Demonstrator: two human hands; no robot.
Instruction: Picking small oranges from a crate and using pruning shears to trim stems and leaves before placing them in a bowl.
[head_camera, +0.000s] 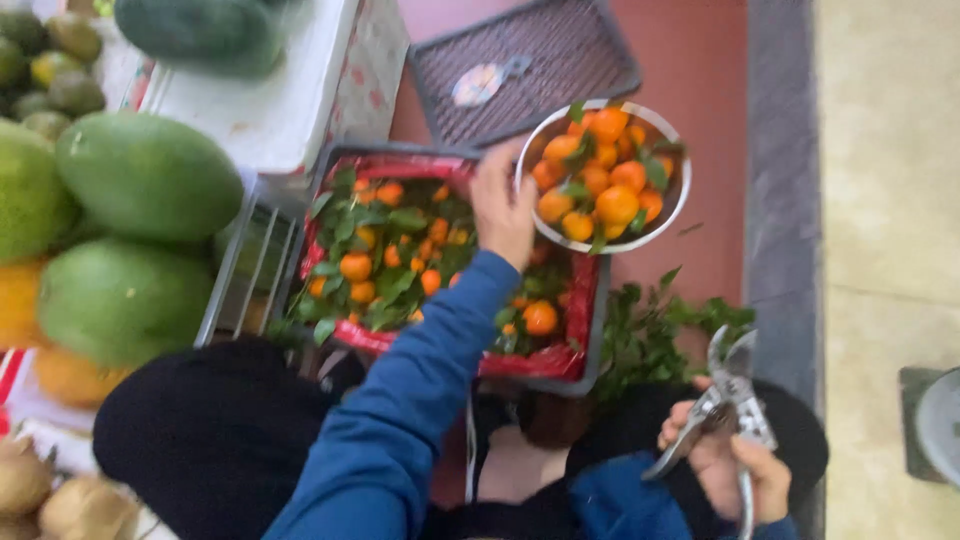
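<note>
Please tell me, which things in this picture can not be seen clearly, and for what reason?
Head view only:
- Left hand: its fingertips blur against the metal bowl, so the grip on the rim is unclear.
- Pruning shears: the lower handle is cut off by the bottom edge, and the right hand covers part of them.
- Crate of oranges: leaves and the blue sleeve hide much of the fruit.
- Small object on the empty grey tray: too blurred to identify.

Single head camera, looking steeply down from above; close over lap and crate (590, 340); floor beyond
</note>
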